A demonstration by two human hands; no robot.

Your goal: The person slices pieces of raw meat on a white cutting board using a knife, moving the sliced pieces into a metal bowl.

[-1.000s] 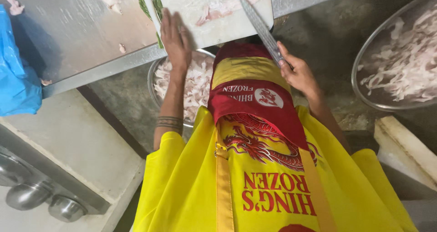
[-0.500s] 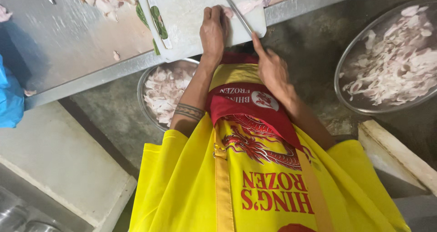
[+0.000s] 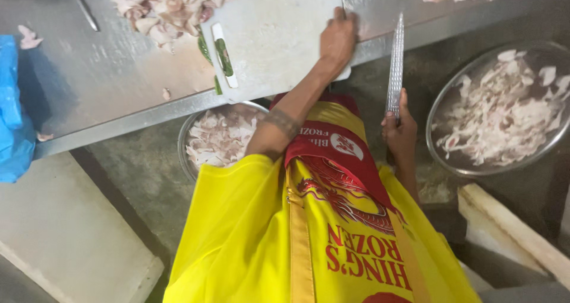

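Left hand (image 3: 337,38) lies flat on the near right corner of the white cutting board (image 3: 273,35), fingers spread over its edge and gripping nothing. Its forearm reaches up from the yellow apron (image 3: 309,232), a dark band around the wrist. Right hand (image 3: 399,133) is closed around the handle of a long knife (image 3: 395,65), whose dimpled blade points far, up across the edge of the steel worktop (image 3: 107,89), just right of the board. On the worktop beyond the board's left side sits a heap of pale raw meat pieces (image 3: 172,6). Below the worktop's edge, on the floor, a metal bowl (image 3: 191,138) of cut meat stands near the person's left arm, and a wider metal basin (image 3: 442,163) of cut meat stands to the right of the knife hand. A blue bag (image 3: 13,113) hangs at the far left.
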